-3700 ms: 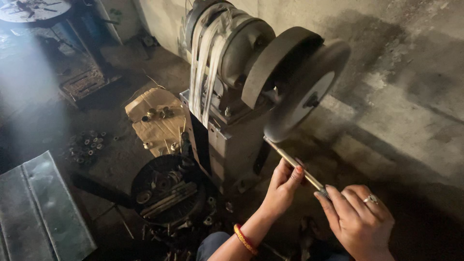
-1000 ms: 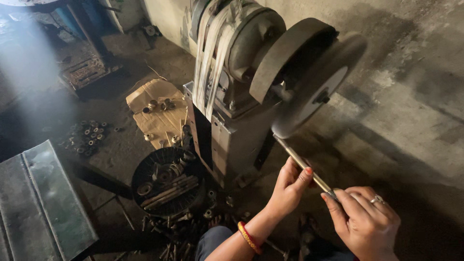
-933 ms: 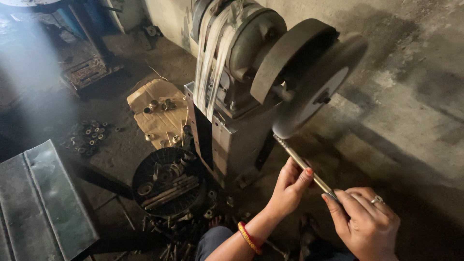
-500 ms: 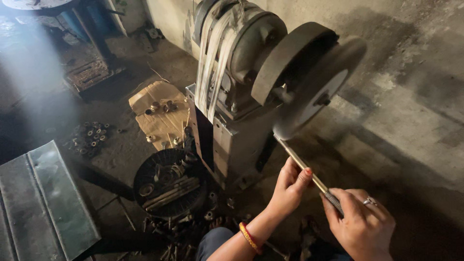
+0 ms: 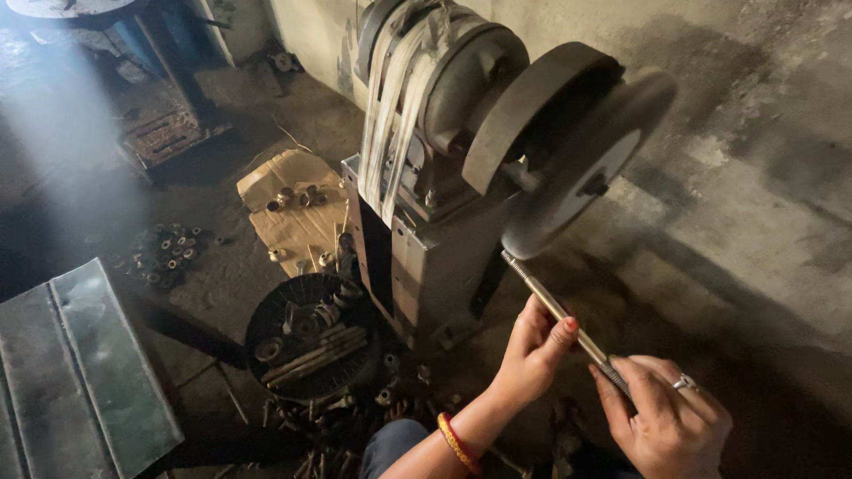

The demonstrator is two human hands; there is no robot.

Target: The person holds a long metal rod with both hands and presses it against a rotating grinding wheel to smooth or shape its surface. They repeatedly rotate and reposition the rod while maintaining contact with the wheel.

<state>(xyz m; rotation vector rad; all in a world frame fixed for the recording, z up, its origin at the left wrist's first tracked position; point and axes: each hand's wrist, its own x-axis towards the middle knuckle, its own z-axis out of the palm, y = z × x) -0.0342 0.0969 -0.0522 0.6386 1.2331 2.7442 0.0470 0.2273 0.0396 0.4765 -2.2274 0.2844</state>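
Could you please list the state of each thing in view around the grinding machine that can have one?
metal rod: held by both hands, tip against the wheel's lower edge.
grinding wheel: mounted on the machine; spin cannot be told.
left hand: fingers closed on the rod's middle.
right hand: gripping the rod's near end.
round basket: on the floor, holding metal parts.

A rough, stained concrete wall (image 5: pixel 754 133) rises on the right, meeting a dark, dirty floor (image 5: pixel 222 115). A hazy shaft of pale light (image 5: pixel 71 124) falls across the upper left. A grey sheet-metal panel (image 5: pixel 80 364) lies at the lower left. Small metal parts (image 5: pixel 164 253) sit scattered on the floor near a piece of cardboard (image 5: pixel 293 213) and a round black basket (image 5: pixel 306 337) of scrap.
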